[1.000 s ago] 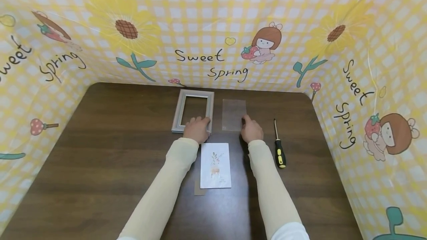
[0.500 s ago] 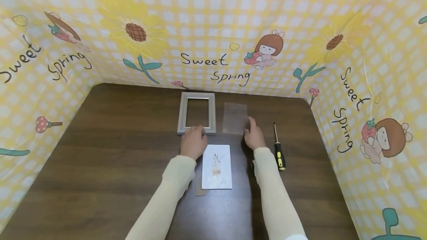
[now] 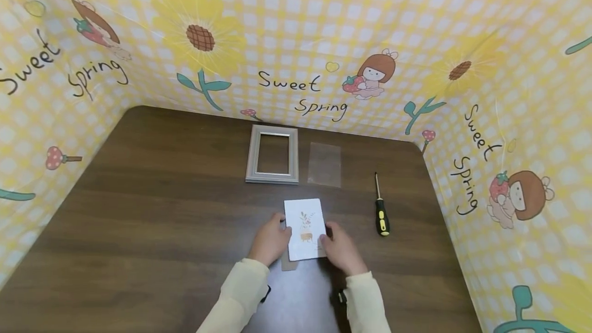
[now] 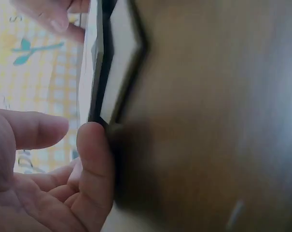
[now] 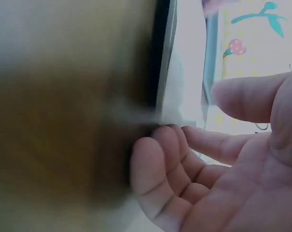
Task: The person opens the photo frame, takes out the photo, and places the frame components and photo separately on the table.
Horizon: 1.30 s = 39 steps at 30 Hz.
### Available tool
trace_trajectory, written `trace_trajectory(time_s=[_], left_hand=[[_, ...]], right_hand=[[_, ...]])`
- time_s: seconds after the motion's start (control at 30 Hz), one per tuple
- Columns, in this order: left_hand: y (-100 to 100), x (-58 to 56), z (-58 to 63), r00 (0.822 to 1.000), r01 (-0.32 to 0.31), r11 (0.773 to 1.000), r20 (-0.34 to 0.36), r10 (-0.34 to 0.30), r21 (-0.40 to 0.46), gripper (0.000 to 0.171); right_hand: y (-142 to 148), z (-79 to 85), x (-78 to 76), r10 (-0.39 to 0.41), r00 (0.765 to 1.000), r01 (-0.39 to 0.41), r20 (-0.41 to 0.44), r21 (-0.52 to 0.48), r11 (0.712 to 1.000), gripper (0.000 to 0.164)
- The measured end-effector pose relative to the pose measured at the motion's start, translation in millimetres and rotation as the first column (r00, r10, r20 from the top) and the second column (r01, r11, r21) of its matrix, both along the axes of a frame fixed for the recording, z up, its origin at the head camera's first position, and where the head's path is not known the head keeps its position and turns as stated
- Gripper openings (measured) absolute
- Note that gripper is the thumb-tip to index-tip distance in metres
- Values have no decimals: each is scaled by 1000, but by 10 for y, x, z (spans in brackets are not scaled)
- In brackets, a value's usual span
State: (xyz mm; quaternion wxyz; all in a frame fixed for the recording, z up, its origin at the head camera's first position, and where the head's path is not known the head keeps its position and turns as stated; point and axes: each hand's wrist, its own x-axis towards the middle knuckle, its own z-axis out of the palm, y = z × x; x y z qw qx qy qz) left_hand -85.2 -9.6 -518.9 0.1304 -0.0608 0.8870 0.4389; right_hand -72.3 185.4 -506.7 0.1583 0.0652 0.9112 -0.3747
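Note:
A white picture card (image 3: 304,215), printed with a plant and a brown pot, lies in front of the person, slightly turned. Beneath it, a brown piece of board (image 3: 289,265) pokes out at the near left. My left hand (image 3: 270,240) holds the card's left side, its fingers curled at the edge. On the opposite side my right hand (image 3: 344,248) has its fingers curled against the right edge. Both wrist views show the thumbs standing a little off the surface. In the left wrist view, a pale board (image 4: 124,48) sits below the card, separated by a dark layer.
Farther back stands a silver-grey picture frame (image 3: 253,155) lying flat, with a clear sheet (image 3: 325,173) to its right. A black-and-yellow screwdriver (image 3: 382,215) lies at the right. Patterned cloth (image 3: 296,24) walls in the brown table (image 3: 162,194) at the back and sides.
Both hands have come back toward the person, the left from the frame and the right from the clear sheet, to the card's sides. The card has turned slightly.

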Motion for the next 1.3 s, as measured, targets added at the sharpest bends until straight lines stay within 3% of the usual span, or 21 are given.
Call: trace_trajectory(time_s=[0.13, 0.3, 0.47, 0.6, 0.77, 0.87, 1.03, 1.17, 1.3], left_hand=[[140, 82, -2, 1000, 16, 999, -18, -15, 35, 42], [288, 134, 26, 999, 25, 998, -24, -23, 60, 40], [405, 192, 20, 998, 66, 996, -28, -64, 62, 39], [452, 226, 18, 999, 47, 996, -21, -46, 76, 38], [465, 235, 27, 999, 29, 996, -28, -26, 80, 22], [455, 239, 34, 999, 23, 995, -30, -20, 92, 13], [369, 212, 13, 999, -34, 992, -21, 37, 125, 13], [166, 161, -2, 997, -79, 987, 26, 76, 140, 16], [-101, 126, -7, 996, -80, 990, 59, 74, 119, 18]], right_hand=[[-25, -12, 200, -68, 998, 68, 0, -17, 998, 38], [59, -8, 334, -135, 991, 135, 3, -10, 991, 40], [130, 27, 422, -173, 985, 173, -6, 38, 984, 44], [137, 58, 454, -176, 984, 178, -34, 64, 982, 45], [97, 110, 495, -179, 981, 186, -69, 104, 977, 45], [61, 138, 520, -180, 979, 192, -96, 134, 972, 45], [-28, 149, 557, -175, 977, 194, -121, 173, 966, 45], [-134, 163, 587, -145, 975, 177, -166, 197, 964, 43], [-282, 171, 619, -43, 955, 115, -295, 229, 967, 35]])
